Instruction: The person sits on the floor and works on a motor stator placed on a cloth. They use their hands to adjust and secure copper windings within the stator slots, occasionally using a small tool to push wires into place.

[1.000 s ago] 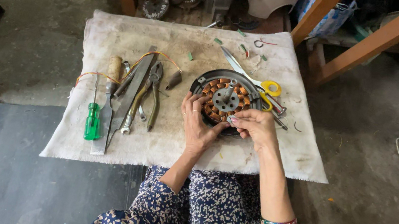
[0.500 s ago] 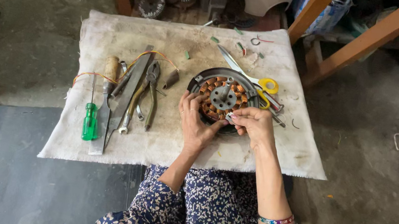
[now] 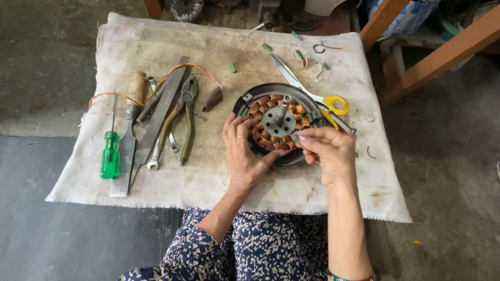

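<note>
A round motor stator (image 3: 277, 122) with copper windings and a central shaft lies on a dirty white cloth (image 3: 146, 174). My left hand (image 3: 243, 153) rests against its near-left rim, fingers spread along the edge. My right hand (image 3: 329, 152) is at the stator's near-right edge, thumb and fingers pinched together over the windings; what they pinch is too small to make out.
Left of the stator lie pliers (image 3: 184, 117), a flat file (image 3: 150, 122), a green-handled screwdriver (image 3: 109, 152), a wooden-handled tool (image 3: 136, 92) and coloured wire. Yellow-handled scissors (image 3: 319, 95) lie behind the stator. Wooden legs (image 3: 459, 43) stand at back right, a dark slab (image 3: 34, 214) at near left.
Both hands stay at the stator's near edge with only small finger shifts. The camera has drifted slightly.
</note>
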